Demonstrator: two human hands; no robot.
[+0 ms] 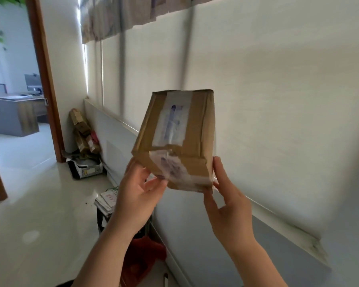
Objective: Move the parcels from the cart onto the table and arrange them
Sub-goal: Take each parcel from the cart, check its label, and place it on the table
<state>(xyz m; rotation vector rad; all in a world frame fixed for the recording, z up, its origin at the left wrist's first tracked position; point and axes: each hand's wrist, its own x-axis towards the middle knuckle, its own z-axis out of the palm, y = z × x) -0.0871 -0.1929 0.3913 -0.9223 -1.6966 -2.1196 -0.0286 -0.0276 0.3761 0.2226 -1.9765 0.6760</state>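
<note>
Carrying the taped cardboard parcel (174, 139) well likely means bracing it from both sides and bringing it down flat, since it is tilted in mid-air, taped face toward the camera. At the parcel's lower left corner the left grip (137, 195) pinches it between thumb and fingers; at its lower right edge the right grip (228, 206) holds it, fingers alongside. Behind the parcel hangs a pale window blind (278, 100); no cart shows beside it

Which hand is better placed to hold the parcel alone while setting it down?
Probably the left hand: its thumb and curled fingers clasp the parcel's lower corner from underneath, whereas the right hand merely pinches the side edge with straighter fingers.
</note>
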